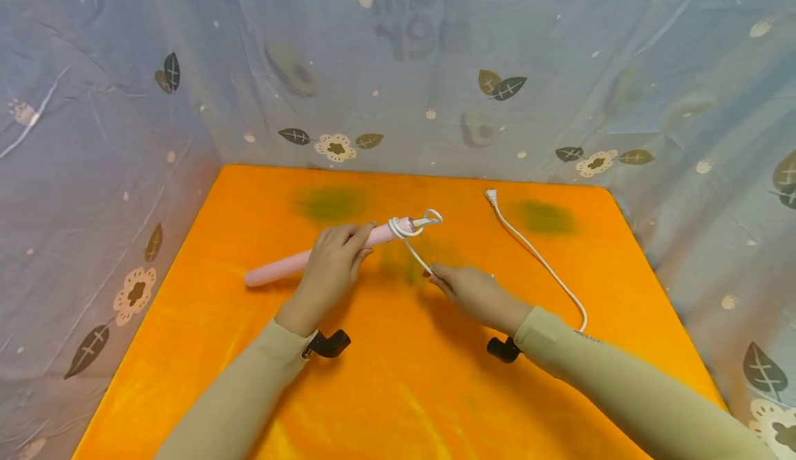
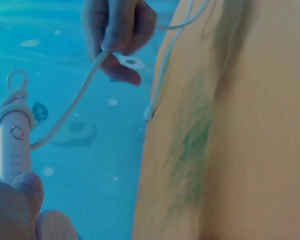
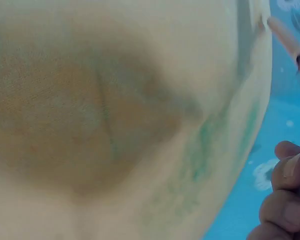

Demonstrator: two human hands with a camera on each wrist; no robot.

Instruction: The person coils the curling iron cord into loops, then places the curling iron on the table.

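Observation:
A slim pink hair iron (image 1: pixel 280 269) slants across the middle of the head view, its cord end up to the right. My left hand (image 1: pixel 332 260) grips it around the middle. One or two turns of white power cord (image 1: pixel 415 253) wrap the handle's end, beside a small loop. From there the cord runs taut to my right hand (image 1: pixel 477 295), which pinches it between thumb and fingers. In the left wrist view, a round button (image 2: pixel 17 132) shows on the handle just below the wraps. The right wrist view catches curled right-hand fingers (image 3: pixel 290 185) at its edge.
The rest of the cord trails over the orange table cover (image 1: pixel 385 391) beyond my right forearm, ending in a white plug (image 1: pixel 491 197) near the back edge. Patterned curtains (image 1: pixel 423 101) enclose the table at the back and sides. Black wrist mounts (image 1: pixel 331 344) hang below both wrists.

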